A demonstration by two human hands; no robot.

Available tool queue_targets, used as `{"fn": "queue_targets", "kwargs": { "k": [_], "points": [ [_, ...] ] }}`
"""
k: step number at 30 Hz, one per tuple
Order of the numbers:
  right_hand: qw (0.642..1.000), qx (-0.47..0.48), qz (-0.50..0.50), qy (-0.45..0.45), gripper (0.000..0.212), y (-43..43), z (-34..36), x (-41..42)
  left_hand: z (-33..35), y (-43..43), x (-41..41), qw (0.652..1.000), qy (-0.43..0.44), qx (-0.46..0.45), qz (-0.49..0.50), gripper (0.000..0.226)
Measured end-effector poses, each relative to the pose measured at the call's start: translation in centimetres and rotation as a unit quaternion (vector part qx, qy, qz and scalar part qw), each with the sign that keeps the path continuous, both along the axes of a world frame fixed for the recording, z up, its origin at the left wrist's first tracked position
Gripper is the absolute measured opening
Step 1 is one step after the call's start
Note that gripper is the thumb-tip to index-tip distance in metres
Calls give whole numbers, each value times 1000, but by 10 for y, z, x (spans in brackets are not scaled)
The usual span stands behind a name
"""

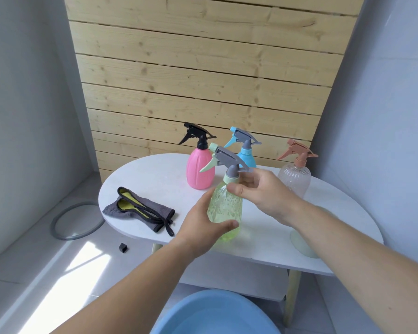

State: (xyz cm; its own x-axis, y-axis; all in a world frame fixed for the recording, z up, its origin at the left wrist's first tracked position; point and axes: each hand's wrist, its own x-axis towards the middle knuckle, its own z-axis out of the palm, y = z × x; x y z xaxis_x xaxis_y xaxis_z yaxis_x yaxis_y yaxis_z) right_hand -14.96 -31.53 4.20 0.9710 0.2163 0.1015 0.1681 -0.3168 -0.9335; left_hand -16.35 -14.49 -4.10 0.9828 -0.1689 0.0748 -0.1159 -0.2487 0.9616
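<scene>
A clear green spray bottle [225,208] with a grey and pale green trigger head is held tilted above the white oval table [140,179]. My left hand [203,220] grips its lower body, thumb across the front. My right hand [258,189] pinches the neck just under the grey collar. Behind it stand a pink spray bottle [199,168] with a black head and a blue spray bottle [247,156], partly hidden. A clear spray bottle [295,179] with a salmon head stands at the right.
A folded grey and yellow cloth [140,209] lies on the table's left part. A blue basin [215,314] sits on the floor below me. A grey ring [75,221] and a small black cap [122,247] lie on the floor at left. A wooden slat wall rises behind.
</scene>
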Motion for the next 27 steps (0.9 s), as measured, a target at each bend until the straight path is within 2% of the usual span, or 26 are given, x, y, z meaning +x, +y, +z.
{"fn": "queue_targets", "kwargs": {
  "k": [2, 5, 8, 13, 17, 21, 24, 27],
  "points": [
    [999, -13, -11, 35, 53, -2, -9, -7, -2, 2, 0, 1000, 9, 16, -11, 79],
    [996, -12, -24, 90, 36, -7, -26, -21, -3, 5, 1, 1000, 10, 22, -13, 70],
    [992, 9, -19, 122, 28, -6, -39, -35, -3, 4, 0, 1000, 3, 6, -4, 68],
    [993, 40, -12, 110, 25, 7, -31, -37, 9, 7, 1, 1000, -4, -18, 20, 69],
    [994, 76, -14, 81, 35, 28, -19, -13, 39, 33, 20, 999, -19, -12, 41, 70],
    [992, 90, 39, 82, 49, 70, -16, 27, 58, 73, 46, 996, -31, 5, 84, 63],
    [993, 79, 54, 75, 65, 106, -21, 58, 62, 104, 73, 994, -27, 22, 106, 75],
    [992, 88, 59, 75, 72, 134, -31, 84, 56, 129, 101, 993, -8, 28, 117, 91]
  ]
}}
